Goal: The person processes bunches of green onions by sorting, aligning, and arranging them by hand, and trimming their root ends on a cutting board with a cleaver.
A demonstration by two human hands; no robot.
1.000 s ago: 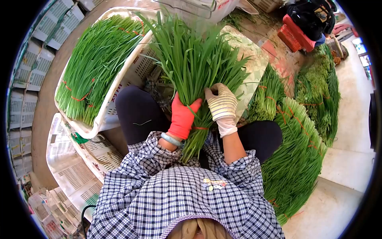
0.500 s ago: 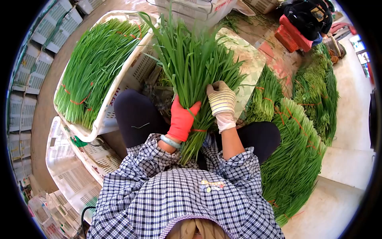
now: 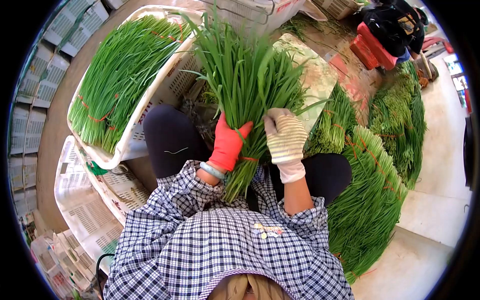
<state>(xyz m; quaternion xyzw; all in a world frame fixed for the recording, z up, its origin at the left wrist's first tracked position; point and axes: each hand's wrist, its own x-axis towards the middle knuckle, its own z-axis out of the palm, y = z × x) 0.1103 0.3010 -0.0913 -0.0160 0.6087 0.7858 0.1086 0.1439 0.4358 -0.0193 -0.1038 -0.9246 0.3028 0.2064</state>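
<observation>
A bunch of green garlic chives [image 3: 240, 82] stands between my knees, its leaf tips fanned out away from me and its cut ends towards my lap. My left hand [image 3: 229, 145], in a red glove, is wrapped round it just above an orange band [image 3: 248, 159]. At the bunch's right edge is my right hand [image 3: 287, 137], in a striped glove over a thin white one. Its fingers are curled together against the outer leaves; what they pinch, if anything, is hidden.
On my left, a white crate [image 3: 117, 162] holds banded chives, with another white crate [image 3: 82, 210] below it. Stacked chive bundles [image 3: 367, 210] lie to my right. Ahead is a pale board [image 3: 312, 70]; a person in dark clothes [image 3: 392, 27] is at the upper right.
My right hand has shifted slightly right and down along the bunch's edge, its back turned more towards me. My left hand keeps its grip on the chives.
</observation>
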